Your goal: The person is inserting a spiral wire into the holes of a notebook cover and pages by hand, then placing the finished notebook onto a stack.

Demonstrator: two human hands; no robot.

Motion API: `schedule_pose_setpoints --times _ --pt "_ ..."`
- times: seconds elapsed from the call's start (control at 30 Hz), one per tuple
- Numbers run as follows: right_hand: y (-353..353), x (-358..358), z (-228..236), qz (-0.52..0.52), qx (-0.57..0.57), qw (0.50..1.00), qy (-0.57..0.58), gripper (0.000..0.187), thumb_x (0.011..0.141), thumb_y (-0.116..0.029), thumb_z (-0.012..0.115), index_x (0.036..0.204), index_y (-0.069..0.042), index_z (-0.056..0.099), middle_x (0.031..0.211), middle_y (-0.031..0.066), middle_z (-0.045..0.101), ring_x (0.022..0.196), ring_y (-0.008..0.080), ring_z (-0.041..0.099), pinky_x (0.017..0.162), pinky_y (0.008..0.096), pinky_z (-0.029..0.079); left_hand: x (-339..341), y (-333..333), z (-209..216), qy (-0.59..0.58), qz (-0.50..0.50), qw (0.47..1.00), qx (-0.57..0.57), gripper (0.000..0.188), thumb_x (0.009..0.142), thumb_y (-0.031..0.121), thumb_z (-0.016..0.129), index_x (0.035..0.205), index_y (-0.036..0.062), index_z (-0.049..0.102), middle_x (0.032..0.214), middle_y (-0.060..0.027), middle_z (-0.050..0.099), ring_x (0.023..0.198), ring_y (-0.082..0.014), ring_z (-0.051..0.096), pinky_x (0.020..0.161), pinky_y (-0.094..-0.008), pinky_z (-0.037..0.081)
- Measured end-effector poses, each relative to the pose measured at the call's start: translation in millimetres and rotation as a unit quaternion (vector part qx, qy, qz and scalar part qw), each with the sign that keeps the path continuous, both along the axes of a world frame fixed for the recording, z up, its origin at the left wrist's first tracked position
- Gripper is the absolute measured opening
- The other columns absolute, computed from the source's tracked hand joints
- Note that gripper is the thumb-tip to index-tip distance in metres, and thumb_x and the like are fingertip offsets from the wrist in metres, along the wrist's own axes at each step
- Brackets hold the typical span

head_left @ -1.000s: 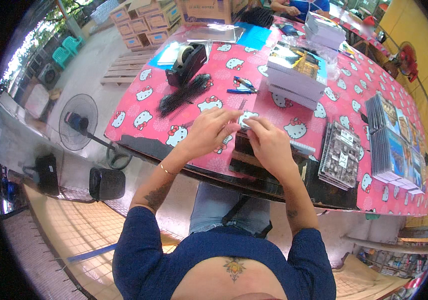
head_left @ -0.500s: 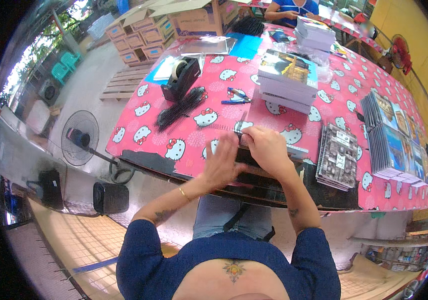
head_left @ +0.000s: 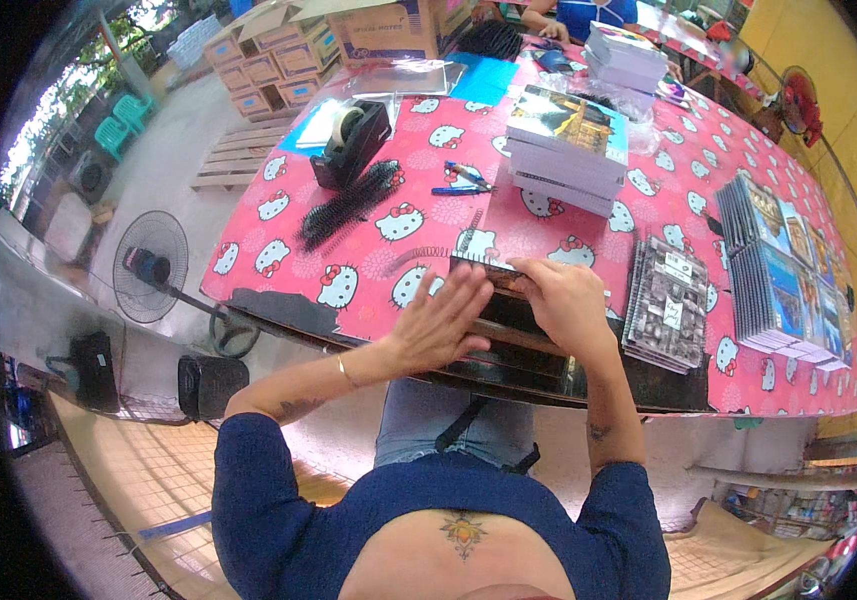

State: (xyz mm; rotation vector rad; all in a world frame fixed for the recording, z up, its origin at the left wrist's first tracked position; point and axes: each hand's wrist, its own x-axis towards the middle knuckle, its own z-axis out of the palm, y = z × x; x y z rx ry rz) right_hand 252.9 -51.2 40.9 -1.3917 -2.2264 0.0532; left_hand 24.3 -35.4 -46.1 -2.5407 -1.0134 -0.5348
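Note:
At the near table edge, a dark spiral notebook stands mostly hidden behind my hands, its coil showing along the top left. My left hand lies flat against its left end, fingers stretched out and gripping nothing. The notebook's upper right part is held by my right hand, fingers curled over the edge. Just beyond, a loose thin coil lies on the pink tablecloth. A bundle of black coils is farther left, and blue-handled pliers or pens, hard to tell which, lie beyond the loose coil.
A black tape dispenser stands far left. Stacked books sit ahead of my right hand. Grey patterned spiral notebooks and piled blue-covered ones are to the right. A person sits across the table. A fan stands left.
My left hand has turned flatter and its fingers lie along the notebook's left end. My right hand has slid a little right along the top, uncovering more of the notebook's coil.

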Motion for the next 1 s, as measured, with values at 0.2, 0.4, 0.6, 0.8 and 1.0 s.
schedule_pose_setpoints --times 0.2,0.4,0.6,0.8,1.0 --pt "0.7 7.2 -3.6 0.000 0.004 1.000 0.008 0.026 0.088 -0.023 0.063 0.112 -0.017 0.067 0.089 0.0075 0.071 0.077 0.0282 0.067 0.069 0.0423 0.046 18.9 -7.1 9.6 0.019 -0.047 0.994 -0.101 0.083 0.091 0.056 0.048 0.148 -0.0020 0.029 0.156 -0.0213 0.026 0.147 -0.0360 0.020 0.116 -0.0585 0.010" --pt "6.6 3.5 0.4 0.023 -0.051 0.998 0.017 0.027 0.088 -0.023 0.062 0.112 -0.013 0.065 0.087 0.0116 0.071 0.081 0.0293 0.068 0.072 0.0445 0.046 29.9 12.1 41.2 -0.007 0.020 0.998 -0.063 0.082 0.093 0.057 0.045 0.148 -0.0023 0.031 0.156 -0.0213 0.026 0.148 -0.0358 0.017 0.117 -0.0581 0.009" --pt "4.8 9.8 -0.4 0.002 -0.047 0.999 0.007 0.044 0.086 -0.023 0.065 0.127 -0.011 0.054 0.092 0.0115 0.071 0.085 0.0294 0.068 0.073 0.0448 0.045 40.8 31.1 37.8 -0.019 0.058 0.998 -0.020 0.084 0.092 0.059 0.045 0.147 -0.0025 0.031 0.156 -0.0231 0.026 0.148 -0.0362 0.017 0.116 -0.0607 0.008" --pt "-20.3 53.8 -27.9 0.016 -0.050 0.920 0.388 0.067 0.078 -0.011 0.079 0.137 -0.011 0.048 0.111 0.0112 0.069 0.103 0.0231 0.065 0.095 0.0361 0.046 18.9 -24.5 -5.1 0.061 -0.135 0.989 -0.015 0.076 0.097 0.050 0.044 0.148 -0.0035 0.026 0.156 -0.0270 0.021 0.148 -0.0406 0.013 0.115 -0.0622 0.005" --pt "-17.7 41.0 -73.4 -0.025 -0.085 0.838 0.538 0.050 0.082 -0.009 0.077 0.128 -0.010 0.057 0.098 0.0088 0.070 0.094 0.0145 0.065 0.082 0.0287 0.051 42.4 -15.1 19.5 0.038 -0.105 0.993 -0.044 0.074 0.094 0.048 0.051 0.149 0.0030 0.031 0.159 -0.0201 0.020 0.147 -0.0386 0.016 0.113 -0.0650 0.007"
